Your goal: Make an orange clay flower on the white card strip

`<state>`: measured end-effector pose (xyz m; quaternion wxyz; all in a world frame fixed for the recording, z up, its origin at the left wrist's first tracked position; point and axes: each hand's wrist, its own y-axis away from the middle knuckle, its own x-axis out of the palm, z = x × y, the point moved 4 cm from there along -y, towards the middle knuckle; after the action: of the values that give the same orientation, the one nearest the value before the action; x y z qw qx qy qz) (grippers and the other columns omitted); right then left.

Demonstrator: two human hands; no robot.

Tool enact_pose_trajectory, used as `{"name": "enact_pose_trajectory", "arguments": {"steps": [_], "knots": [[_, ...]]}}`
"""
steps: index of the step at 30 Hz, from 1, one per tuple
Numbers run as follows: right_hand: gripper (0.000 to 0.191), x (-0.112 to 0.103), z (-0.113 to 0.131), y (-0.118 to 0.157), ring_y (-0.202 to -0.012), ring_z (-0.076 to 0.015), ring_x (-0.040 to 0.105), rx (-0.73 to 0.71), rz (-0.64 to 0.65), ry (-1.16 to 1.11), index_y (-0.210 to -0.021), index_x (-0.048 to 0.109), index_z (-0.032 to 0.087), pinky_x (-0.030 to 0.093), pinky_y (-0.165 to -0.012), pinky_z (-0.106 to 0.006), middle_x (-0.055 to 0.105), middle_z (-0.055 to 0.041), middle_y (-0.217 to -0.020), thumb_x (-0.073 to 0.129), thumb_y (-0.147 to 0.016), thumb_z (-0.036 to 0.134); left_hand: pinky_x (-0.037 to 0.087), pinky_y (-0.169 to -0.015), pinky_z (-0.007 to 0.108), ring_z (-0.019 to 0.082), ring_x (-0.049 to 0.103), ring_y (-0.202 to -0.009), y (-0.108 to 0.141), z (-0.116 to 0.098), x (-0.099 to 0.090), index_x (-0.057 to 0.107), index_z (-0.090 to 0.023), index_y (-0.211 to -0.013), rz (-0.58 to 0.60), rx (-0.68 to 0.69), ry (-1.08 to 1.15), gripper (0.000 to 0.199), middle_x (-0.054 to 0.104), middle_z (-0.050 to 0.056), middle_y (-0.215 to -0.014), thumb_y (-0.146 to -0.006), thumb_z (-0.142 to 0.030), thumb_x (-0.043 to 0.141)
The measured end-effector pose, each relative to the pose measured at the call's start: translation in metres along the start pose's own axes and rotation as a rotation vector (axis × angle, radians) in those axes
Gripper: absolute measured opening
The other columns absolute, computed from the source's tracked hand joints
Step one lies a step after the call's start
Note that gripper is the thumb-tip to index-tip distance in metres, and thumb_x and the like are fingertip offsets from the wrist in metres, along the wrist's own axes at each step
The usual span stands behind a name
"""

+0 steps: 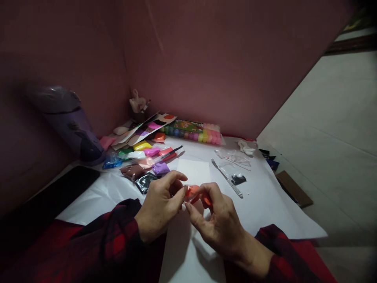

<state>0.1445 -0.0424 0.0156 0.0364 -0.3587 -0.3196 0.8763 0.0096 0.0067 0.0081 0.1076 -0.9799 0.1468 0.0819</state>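
Observation:
Between my two hands is a small clear plastic packet of orange modelling clay [193, 192], above a white sheet of paper [176, 259]. My left hand [163, 202] pinches the packet's left side between thumb and fingers. On the other side, my right hand [218, 216] has its fingers curled round the packet, and some orange shows between them. Part of the clay is hidden behind the right fingers. Nearest to my left hand lies a black clay packet [145, 182], with a purple clay packet [161, 168] just behind it.
Several coloured clay packets, a paintbrush [167, 154] and a painted card [144, 129] lie at the back left. A fork [226, 179] and crumpled plastic [234, 157] rest on the right. A long multicoloured clay pack [191, 131] lies by the wall. A purple cylinder [73, 125] stands left.

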Motion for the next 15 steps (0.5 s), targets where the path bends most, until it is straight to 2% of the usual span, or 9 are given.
{"name": "enact_pose_trajectory", "arguments": {"steps": [4,7,9,13,15], "knots": [[0.015,0.0,-0.005,0.001,-0.06,-0.0135,0.054,0.063,-0.036,0.03,-0.095,0.046,0.02,0.043,-0.051,-0.025,0.056,-0.0017,-0.077,0.055,-0.083,0.018,0.042,-0.049,0.022,0.011,0.054,-0.049,0.001,-0.003,0.003,0.065,-0.018,-0.081,0.051,-0.004,0.014,0.011,0.062,0.001,-0.065,-0.08,-0.028,0.061],[0.014,-0.006,-0.007,0.0,-0.059,-0.0135,0.053,0.073,-0.069,0.052,-0.096,0.045,0.02,0.044,-0.054,-0.026,0.051,0.0007,-0.072,0.053,-0.085,0.019,0.041,-0.048,0.022,0.011,0.054,-0.049,0.001,-0.004,0.0,0.066,-0.018,-0.079,0.015,-0.006,-0.012,0.013,0.062,0.002,-0.065,-0.079,-0.03,0.063],[0.018,-0.008,-0.008,-0.001,-0.061,-0.0142,0.053,0.089,-0.068,0.033,-0.103,0.045,0.019,0.046,-0.056,-0.027,0.049,0.0009,-0.072,0.052,-0.086,0.022,0.04,-0.047,0.022,0.011,0.053,-0.049,0.001,-0.003,-0.003,0.064,-0.018,-0.075,-0.022,-0.004,-0.038,0.012,0.061,0.0,-0.06,-0.079,-0.03,0.063],[0.032,-0.01,-0.009,-0.001,-0.085,-0.0182,0.059,0.091,-0.068,-0.061,-0.123,0.04,0.017,0.052,-0.072,-0.032,0.056,-0.0083,-0.096,0.043,-0.091,0.018,0.038,-0.048,0.022,0.011,0.052,-0.05,0.001,-0.002,-0.006,0.06,-0.019,-0.071,-0.065,0.025,-0.125,0.011,0.06,-0.001,-0.058,-0.08,-0.026,0.061],[0.035,-0.01,-0.008,0.001,-0.09,-0.0183,0.06,0.057,-0.083,-0.119,-0.126,0.038,0.02,0.053,-0.076,-0.032,0.057,-0.0094,-0.103,0.042,-0.092,0.012,0.038,-0.05,0.023,0.012,0.053,-0.052,0.001,-0.002,-0.006,0.06,-0.019,-0.071,-0.071,0.045,-0.173,0.011,0.06,0.0,-0.06,-0.081,-0.025,0.059]]}}
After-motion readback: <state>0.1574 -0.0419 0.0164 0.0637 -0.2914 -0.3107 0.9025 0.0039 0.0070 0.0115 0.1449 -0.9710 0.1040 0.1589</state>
